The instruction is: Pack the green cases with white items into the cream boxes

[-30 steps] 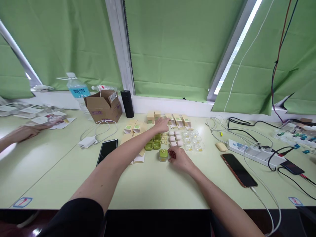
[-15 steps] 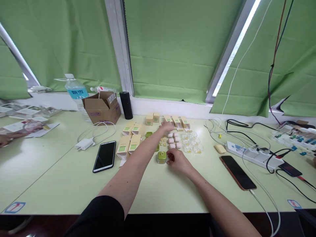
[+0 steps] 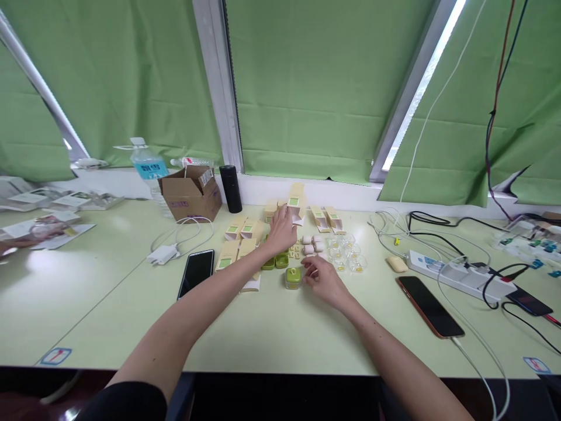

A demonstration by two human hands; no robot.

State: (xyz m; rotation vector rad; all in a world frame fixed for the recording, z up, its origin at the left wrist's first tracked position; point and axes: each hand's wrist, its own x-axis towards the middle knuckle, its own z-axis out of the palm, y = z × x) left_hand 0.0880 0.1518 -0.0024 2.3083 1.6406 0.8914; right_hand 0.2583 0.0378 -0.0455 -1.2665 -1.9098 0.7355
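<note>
A small yellow carton with a green label (image 3: 294, 203) is held up by my left hand (image 3: 281, 229), its fingers closed on it near the back of the table. A small clear jar with a green lid (image 3: 293, 277) stands at the front. My right hand (image 3: 325, 282) lies just right of the jar, fingers loosely bent and apart; nothing shows in them. Beyond it are several pale pink pieces (image 3: 308, 249) and clear cups (image 3: 349, 251). Green lids (image 3: 281, 259) and little yellow pieces (image 3: 295, 252) sit under and beside my left forearm, which hides some of them.
More cartons stand at the back right (image 3: 333, 220) and on the left (image 3: 233, 228). A phone (image 3: 197, 270), white charger (image 3: 163, 254), cardboard box (image 3: 190, 196) and black flask (image 3: 231, 188) are left. Another phone (image 3: 429, 307), power strip (image 3: 456, 275) and cables lie right. Another person's hand (image 3: 26, 237) is far left.
My left hand has taken a carton from the back row, lifted it and drawn it left. My right hand stays beside the jar, its fingers a little looser. The camera view has shifted slightly.
</note>
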